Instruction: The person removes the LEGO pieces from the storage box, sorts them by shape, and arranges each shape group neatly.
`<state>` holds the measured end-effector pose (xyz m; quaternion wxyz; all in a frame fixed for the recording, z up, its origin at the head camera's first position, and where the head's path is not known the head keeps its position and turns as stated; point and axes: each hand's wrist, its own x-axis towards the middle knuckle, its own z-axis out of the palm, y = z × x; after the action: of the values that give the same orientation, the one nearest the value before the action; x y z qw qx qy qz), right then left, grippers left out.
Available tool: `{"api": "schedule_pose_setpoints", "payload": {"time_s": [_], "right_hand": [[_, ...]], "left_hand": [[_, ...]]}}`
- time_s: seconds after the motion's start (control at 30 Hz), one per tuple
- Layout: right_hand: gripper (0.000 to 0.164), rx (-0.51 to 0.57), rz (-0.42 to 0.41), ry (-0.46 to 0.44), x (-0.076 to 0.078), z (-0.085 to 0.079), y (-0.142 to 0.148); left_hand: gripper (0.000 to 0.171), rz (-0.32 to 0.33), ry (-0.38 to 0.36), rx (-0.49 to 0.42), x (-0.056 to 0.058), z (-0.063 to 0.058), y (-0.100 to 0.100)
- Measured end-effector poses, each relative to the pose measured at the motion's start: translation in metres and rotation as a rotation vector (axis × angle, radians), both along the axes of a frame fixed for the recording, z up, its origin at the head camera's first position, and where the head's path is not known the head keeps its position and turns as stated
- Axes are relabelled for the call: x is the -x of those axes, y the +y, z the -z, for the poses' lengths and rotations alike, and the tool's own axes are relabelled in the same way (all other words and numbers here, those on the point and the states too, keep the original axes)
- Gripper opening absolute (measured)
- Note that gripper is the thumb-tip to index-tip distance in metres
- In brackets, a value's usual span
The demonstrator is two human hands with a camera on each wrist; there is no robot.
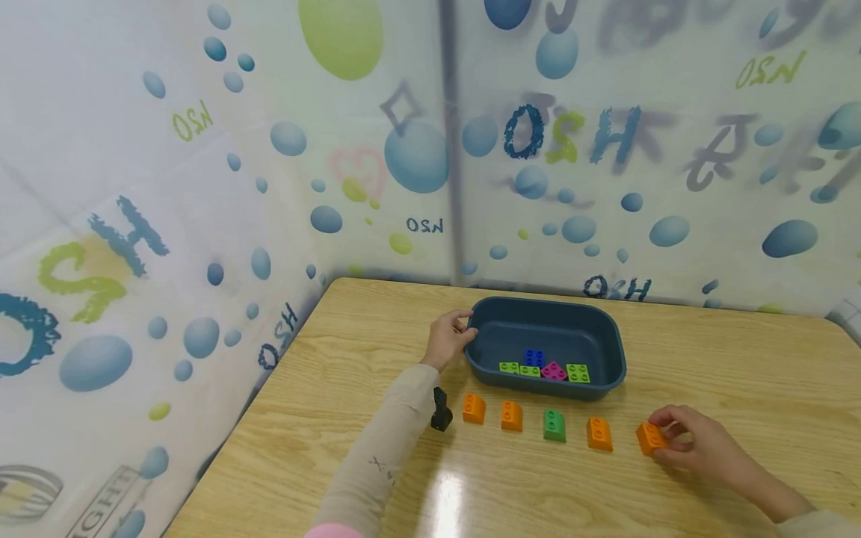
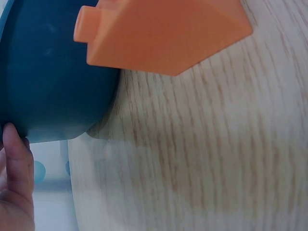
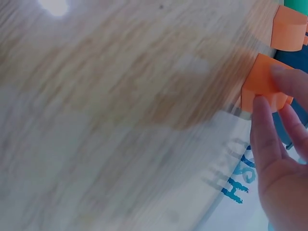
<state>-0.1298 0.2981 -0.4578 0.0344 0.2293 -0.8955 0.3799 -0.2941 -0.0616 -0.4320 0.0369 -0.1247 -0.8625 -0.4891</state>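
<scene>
At the left end of a dark blue plastic basin (image 1: 612, 351), my left hand (image 1: 445, 341) grips the rim with fingers and thumb. My right hand (image 1: 702, 446) pinches an orange toy building block (image 1: 649, 438) on the table at the right end of a row; the right wrist view shows fingers on both sides of this block (image 3: 260, 82). Further left in the row stand an orange block (image 1: 599, 434), a green block (image 1: 554, 426) and two more orange blocks (image 1: 511, 416). Inside the basin lie light green blocks (image 1: 578, 373), a blue block (image 1: 534, 358) and a magenta block (image 1: 554, 371).
A small black object (image 1: 440, 409) stands at the row's left end, beside my left sleeve (image 1: 386, 441). The wooden table (image 1: 323, 373) backs onto a patterned wall covering (image 1: 572, 246), with another wall on the left.
</scene>
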Motion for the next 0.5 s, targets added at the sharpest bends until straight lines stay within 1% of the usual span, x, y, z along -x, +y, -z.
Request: {"api": "schedule_pose_setpoints", "payload": {"time_s": [0.23,0.5], "right_hand": [[0.037,0.008,-0.022,0.025,0.0012,0.0008,-0.0017],[0.038,-0.019,-0.035,-0.027,0.0007,0.0008,0.0002]], "left_hand": [[0.034,-0.001,-0.008,-0.001,-0.0005,-0.0002,-0.0001],[0.034,-0.005,-0.013,0.003,-0.0002,-0.0006,0.0002]]}}
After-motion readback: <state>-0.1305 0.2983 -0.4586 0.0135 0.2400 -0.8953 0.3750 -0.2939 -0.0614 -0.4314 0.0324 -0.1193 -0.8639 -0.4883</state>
